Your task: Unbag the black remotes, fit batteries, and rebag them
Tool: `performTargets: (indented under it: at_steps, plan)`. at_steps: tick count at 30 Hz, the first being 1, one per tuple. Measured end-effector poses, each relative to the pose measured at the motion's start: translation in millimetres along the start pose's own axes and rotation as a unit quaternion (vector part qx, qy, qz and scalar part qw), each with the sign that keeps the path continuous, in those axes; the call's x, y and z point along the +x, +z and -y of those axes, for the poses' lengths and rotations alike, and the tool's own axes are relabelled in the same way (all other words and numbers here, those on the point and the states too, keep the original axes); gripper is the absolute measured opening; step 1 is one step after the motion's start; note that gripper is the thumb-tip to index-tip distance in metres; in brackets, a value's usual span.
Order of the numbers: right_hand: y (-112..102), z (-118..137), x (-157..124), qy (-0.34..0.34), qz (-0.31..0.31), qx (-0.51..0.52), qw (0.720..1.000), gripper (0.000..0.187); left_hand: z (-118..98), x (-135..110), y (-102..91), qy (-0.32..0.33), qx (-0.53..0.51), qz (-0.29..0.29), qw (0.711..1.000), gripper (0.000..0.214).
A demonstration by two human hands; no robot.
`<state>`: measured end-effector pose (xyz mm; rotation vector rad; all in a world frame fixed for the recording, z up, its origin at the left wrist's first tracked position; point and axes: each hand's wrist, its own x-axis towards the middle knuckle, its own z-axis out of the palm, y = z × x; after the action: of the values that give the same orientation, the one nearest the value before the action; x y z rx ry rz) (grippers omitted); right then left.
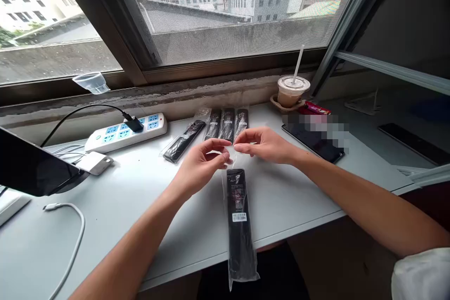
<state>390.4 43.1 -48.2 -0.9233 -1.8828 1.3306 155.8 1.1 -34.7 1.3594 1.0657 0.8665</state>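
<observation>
A long black packet with a white barcode label lies in a clear plastic bag, its lower end jutting past the desk's front edge. At the bag's top, my left hand pinches the clear film between thumb and fingers. Close beside it, my right hand has its thumb and index finger pressed together on the same open-looking end. Beyond my hands, several similar bagged black packets lie side by side, and another packet rests at a slant to their left.
On the left are a white power strip, a white charger, a white cable and a dark screen. An iced drink cup with a straw stands at the back right, near a black tablet.
</observation>
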Motion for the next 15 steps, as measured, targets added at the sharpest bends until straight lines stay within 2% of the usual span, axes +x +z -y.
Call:
performTargets:
  at_steps: [10,13,15]
  plan:
    - [5.1,-0.2,1.7,0.018,-0.031,0.035,0.999,0.033,0.8,0.0,2.0,0.006,0.004,-0.001,1.0,0.045]
    - [3.4,3.0,0.8,0.034,-0.011,0.051,0.998,0.035,0.2,-0.8,2.3,0.009,0.005,-0.011,1.0,0.045]
    - [1.6,5.5,-0.4,0.06,0.027,0.073,0.995,0.04,-0.3,-1.3,2.2,0.017,0.0,-0.029,0.999,0.045]
